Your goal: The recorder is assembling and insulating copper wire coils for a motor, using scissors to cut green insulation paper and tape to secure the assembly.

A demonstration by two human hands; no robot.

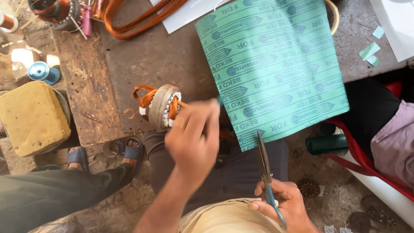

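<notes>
Green sheet (276,64), printed all over with dark markings, hangs spread above the bench (142,64) in front of you, its lower corner meeting the scissors (265,172). Your left hand (194,138) is raised, and its fingers (202,114) pinch the sheet's left edge; that hand is blurred, so the exact grip is hard to make out. Your right hand (286,203) sits low near your lap, fingers clenched around the blue handles of the scissors, whose blades point up and touch the sheet's bottom edge. Just left of your left hand, a round metal motor core (164,107) wound with copper wire lies on the bench. Farther left sit a yellow block (32,116) and a blue spool (42,72). Another person's sandalled feet (105,153) rest on the floor below the bench.
</notes>
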